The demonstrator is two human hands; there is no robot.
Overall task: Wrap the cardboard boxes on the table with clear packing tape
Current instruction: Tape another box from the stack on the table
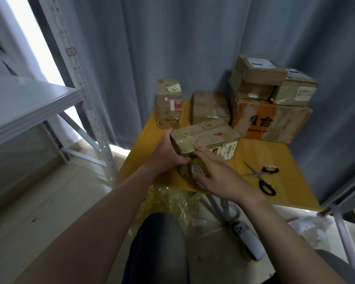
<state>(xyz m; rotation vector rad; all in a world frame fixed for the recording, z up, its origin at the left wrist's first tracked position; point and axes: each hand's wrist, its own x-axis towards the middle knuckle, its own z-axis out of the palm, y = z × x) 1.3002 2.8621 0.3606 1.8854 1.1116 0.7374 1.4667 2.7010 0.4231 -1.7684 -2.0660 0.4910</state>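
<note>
A flat cardboard box (207, 135) with red marks and a white label lies near the front left of the yellow table (260, 152), its near end glossy with tape. My left hand (168, 152) grips that box's left end, thumb underneath. My right hand (215, 173) is closed over a roll of clear packing tape (196, 171) pressed against the box's near face. Other cardboard boxes stand behind: a tall one (169, 99), a medium one (210, 107), and a stack on a large orange-printed box (273, 121).
Black-handled scissors (260, 177) lie open on the table to the right of my hands. Crumpled clear plastic (168, 203) lies on the floor under the table's front edge. A phone (248, 238) rests on the floor. A grey metal shelf (39, 103) stands left, curtains behind.
</note>
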